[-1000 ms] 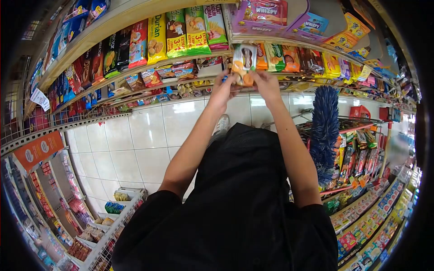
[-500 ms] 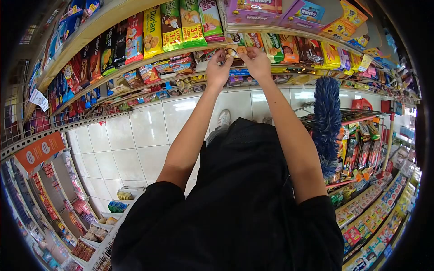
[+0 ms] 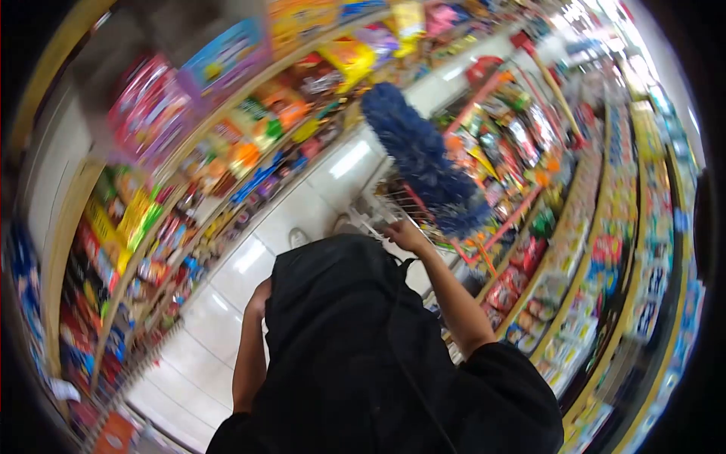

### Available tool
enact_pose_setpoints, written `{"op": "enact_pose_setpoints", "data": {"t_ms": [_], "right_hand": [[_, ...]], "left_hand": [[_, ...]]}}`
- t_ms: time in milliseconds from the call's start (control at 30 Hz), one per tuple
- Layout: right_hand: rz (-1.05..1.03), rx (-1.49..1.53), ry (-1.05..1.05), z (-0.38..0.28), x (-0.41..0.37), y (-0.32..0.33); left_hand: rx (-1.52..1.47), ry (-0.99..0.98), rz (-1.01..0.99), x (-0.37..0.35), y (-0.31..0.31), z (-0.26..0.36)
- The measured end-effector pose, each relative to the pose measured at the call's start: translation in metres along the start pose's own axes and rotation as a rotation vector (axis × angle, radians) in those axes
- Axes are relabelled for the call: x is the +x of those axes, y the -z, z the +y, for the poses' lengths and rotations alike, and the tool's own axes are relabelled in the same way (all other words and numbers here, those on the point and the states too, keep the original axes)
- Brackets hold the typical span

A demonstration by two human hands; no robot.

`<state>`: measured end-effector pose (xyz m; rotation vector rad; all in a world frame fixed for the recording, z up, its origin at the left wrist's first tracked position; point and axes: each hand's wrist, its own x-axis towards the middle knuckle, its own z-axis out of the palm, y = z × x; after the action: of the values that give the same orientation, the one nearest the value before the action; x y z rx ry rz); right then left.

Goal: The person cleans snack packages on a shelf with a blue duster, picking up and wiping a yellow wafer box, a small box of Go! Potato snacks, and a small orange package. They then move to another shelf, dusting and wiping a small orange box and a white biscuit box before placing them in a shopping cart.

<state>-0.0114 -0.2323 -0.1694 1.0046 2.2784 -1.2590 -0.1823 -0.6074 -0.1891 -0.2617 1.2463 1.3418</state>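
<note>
My right hand (image 3: 407, 236) is out in front of my body, beside the wire rack of a red-framed cart (image 3: 529, 198). Its fingers are loosely bent and apart, with nothing visible between them; whether they touch the wire is blurred. A fluffy dark blue duster (image 3: 427, 155) leans across the cart just beyond this hand. My left hand (image 3: 261, 297) hangs low at my left side, against the black garment (image 3: 333, 303), and its fingers are hidden behind the cloth. Colourful snack packets (image 3: 522, 140) fill the cart.
Shelves of wrapped snacks (image 3: 136, 219) run diagonally along the left, with a pink package (image 3: 147, 110) on an upper level. Curved rows of small packets (image 3: 582, 303) line the right side. Pale floor tiles (image 3: 227, 303) lie between, with a shoe (image 3: 299, 238) on them.
Both hands have left the small packet on the shelf and come down toward my body. My view has swung right, bringing the cart and duster nearer the centre; the picture is now blurred.
</note>
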Motion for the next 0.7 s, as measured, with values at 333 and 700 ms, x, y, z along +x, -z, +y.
{"op": "enact_pose_setpoints", "data": {"t_ms": [333,700], "right_hand": [[0.640,0.566,-0.207,0.001,-0.131,0.026],[1.377,-0.013,0.025,0.058,-0.107,0.217]], "left_hand": [[0.811,-0.305,0.411,0.097,-0.032,0.106],[0.575,-0.375,0.122,0.112,-0.266,0.162]]}}
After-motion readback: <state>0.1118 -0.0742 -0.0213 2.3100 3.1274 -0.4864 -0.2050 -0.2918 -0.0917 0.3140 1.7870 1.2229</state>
